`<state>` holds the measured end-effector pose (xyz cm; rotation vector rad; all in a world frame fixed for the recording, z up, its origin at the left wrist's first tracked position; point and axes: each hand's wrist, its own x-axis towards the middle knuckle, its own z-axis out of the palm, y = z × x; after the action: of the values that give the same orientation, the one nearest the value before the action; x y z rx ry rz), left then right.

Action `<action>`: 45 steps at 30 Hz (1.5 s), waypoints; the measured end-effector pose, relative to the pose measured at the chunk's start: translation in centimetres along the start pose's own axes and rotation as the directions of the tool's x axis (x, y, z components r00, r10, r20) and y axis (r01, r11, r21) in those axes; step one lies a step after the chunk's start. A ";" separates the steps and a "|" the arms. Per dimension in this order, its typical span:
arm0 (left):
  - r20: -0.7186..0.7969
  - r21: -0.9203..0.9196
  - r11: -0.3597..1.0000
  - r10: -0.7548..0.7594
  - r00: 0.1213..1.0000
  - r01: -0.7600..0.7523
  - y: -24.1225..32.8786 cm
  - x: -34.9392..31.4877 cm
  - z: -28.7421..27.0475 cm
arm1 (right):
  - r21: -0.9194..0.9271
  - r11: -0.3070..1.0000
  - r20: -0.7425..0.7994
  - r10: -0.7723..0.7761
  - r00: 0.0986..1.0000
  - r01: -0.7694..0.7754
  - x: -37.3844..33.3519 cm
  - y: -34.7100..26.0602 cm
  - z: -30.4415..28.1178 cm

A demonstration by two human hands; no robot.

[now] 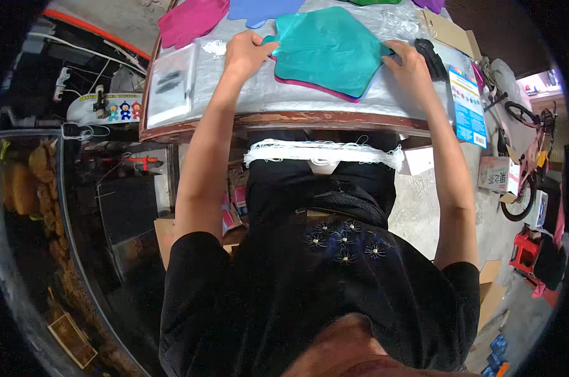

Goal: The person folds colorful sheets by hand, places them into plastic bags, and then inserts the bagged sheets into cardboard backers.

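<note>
A flat, slightly shiny teal piece with rounded star-like points [328,53] lies on the table, and magenta and purple edges show beneath its lower side. My left hand [245,51] pinches its left point between thumb and fingers. At the opposite side, my right hand [407,60] has thumb and fingers closed on the right point. A magenta piece [193,22] and a blue-violet piece [262,9] lie flat beyond my left hand. Across my lap rests a bundle of white strings [322,151].
A clear plastic bag with dark items [170,81] sits at the table's left. On the right are a black object [430,60], crumpled clear plastic [404,22] and a blue printed package [468,107] at the edge. A pink bicycle [530,144] stands farther right.
</note>
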<state>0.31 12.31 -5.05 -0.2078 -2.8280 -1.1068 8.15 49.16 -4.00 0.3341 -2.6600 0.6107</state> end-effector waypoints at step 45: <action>-0.013 -0.091 0.904 0.419 0.908 -0.418 3.3 -8.7 0.3 | 0.030 0.970 0.194 0.232 0.953 -0.242 10.7 0.5 3.6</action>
<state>9.46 14.08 -4.27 -0.7860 -2.5557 -1.1284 -2.69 46.48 -2.67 0.0900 -2.8961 0.7587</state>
